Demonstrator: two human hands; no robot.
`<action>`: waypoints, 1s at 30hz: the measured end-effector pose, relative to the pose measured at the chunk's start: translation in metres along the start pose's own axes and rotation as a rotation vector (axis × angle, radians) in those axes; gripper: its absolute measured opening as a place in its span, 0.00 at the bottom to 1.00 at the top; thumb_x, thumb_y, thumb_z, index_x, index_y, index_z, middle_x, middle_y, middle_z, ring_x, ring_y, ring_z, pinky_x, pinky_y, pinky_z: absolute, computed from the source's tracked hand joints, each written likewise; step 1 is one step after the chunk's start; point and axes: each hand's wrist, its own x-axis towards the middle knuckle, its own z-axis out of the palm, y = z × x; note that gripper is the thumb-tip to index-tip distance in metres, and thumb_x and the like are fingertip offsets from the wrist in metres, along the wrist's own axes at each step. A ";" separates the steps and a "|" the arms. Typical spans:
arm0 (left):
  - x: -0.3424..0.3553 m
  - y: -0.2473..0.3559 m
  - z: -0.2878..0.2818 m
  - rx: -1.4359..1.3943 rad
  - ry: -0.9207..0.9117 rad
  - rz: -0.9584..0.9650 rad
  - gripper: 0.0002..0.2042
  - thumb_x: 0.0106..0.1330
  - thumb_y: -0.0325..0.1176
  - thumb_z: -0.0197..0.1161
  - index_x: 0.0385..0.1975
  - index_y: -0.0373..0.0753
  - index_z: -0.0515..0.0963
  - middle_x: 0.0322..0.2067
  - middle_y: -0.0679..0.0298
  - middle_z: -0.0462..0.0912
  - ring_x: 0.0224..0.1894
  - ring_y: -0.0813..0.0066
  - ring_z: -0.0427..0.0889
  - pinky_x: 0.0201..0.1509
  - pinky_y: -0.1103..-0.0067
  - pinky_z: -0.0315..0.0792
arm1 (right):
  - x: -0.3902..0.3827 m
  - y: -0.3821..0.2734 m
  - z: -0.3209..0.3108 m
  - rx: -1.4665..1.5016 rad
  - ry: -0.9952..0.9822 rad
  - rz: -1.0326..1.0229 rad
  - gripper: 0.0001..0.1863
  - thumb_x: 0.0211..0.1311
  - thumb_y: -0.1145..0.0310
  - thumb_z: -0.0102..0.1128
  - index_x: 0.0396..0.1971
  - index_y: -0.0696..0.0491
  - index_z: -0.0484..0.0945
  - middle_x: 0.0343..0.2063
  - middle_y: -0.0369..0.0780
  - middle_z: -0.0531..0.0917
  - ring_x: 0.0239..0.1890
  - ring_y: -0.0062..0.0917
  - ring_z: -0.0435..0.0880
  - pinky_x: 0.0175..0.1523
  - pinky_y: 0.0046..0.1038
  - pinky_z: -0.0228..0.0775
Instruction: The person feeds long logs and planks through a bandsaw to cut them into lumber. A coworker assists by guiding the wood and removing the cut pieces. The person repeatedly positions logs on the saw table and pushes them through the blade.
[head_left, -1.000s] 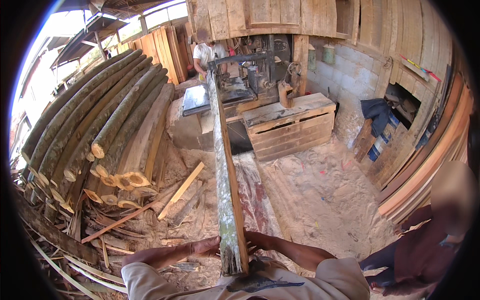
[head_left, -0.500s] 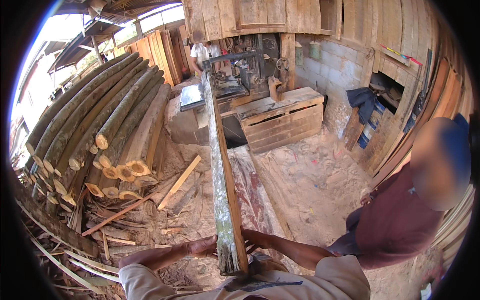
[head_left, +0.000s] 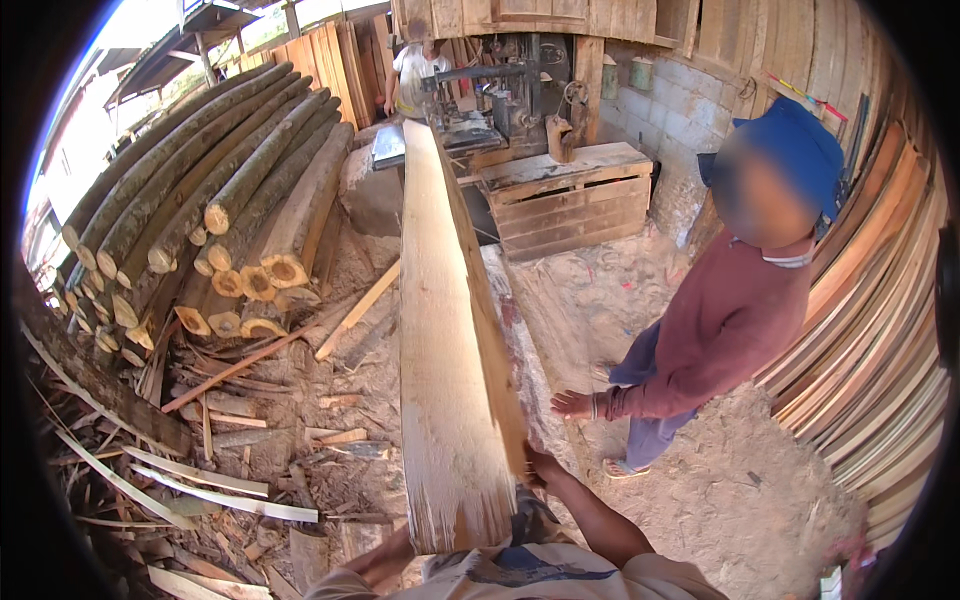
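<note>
Up the middle of the frame: one chunky beam (head_left: 450, 330)

Looks heavy and stiff, splintery at the near end, so I'd grab both long edges there. Right hand (head_left: 541, 466) is curled against its right side, forearm angled up-left. Left forearm (head_left: 383, 560) meets the lower-left edge; left hand is hidden, can't tell its grip.

Narrow gap between timber (head_left: 450, 350) and co-worker's hand (head_left: 573, 404); log pile (head_left: 200, 180) as obstacle farther left

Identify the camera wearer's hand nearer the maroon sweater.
Right: the right hand is right of the sawn timber, toward the maroon sweater; the left hand, mostly hidden, is at the timber's left edge.
</note>
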 end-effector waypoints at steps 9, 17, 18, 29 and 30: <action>-0.020 -0.008 -0.010 -0.146 0.221 0.121 0.39 0.63 0.62 0.52 0.67 0.43 0.55 0.63 0.56 0.64 0.63 0.62 0.67 0.63 0.66 0.67 | -0.011 0.008 -0.070 0.404 0.107 0.014 0.22 0.61 0.41 0.55 0.23 0.45 0.68 0.10 0.26 0.58 0.09 0.13 0.55 0.13 0.17 0.44; -0.041 -0.017 -0.028 -0.278 0.331 0.175 0.38 0.64 0.60 0.52 0.67 0.43 0.54 0.63 0.56 0.64 0.63 0.62 0.67 0.63 0.66 0.67 | -0.073 0.004 -0.273 0.235 0.714 -0.436 0.23 0.63 0.45 0.54 0.29 0.53 0.78 0.15 0.29 0.69 0.11 0.15 0.62 0.15 0.19 0.53; -0.040 -0.020 -0.031 -0.274 0.345 0.186 0.38 0.64 0.60 0.52 0.67 0.43 0.54 0.63 0.56 0.64 0.62 0.62 0.67 0.63 0.66 0.67 | -0.094 -0.010 -0.298 0.015 0.895 -0.445 0.24 0.65 0.47 0.52 0.34 0.56 0.80 0.17 0.30 0.71 0.15 0.18 0.66 0.21 0.21 0.61; -0.035 -0.011 -0.043 -0.334 0.324 0.231 0.36 0.65 0.59 0.51 0.68 0.43 0.54 0.64 0.56 0.64 0.62 0.62 0.68 0.63 0.66 0.67 | -0.049 -0.028 -0.062 -0.500 0.429 -0.745 0.24 0.62 0.59 0.58 0.52 0.60 0.70 0.45 0.44 0.79 0.49 0.32 0.76 0.56 0.32 0.65; -0.031 -0.006 -0.044 -0.336 0.325 0.238 0.36 0.66 0.59 0.51 0.68 0.43 0.54 0.64 0.56 0.64 0.62 0.62 0.68 0.63 0.66 0.67 | -0.017 0.006 -0.012 -0.451 0.248 -0.731 0.27 0.61 0.56 0.58 0.54 0.60 0.69 0.47 0.43 0.79 0.50 0.31 0.76 0.57 0.32 0.64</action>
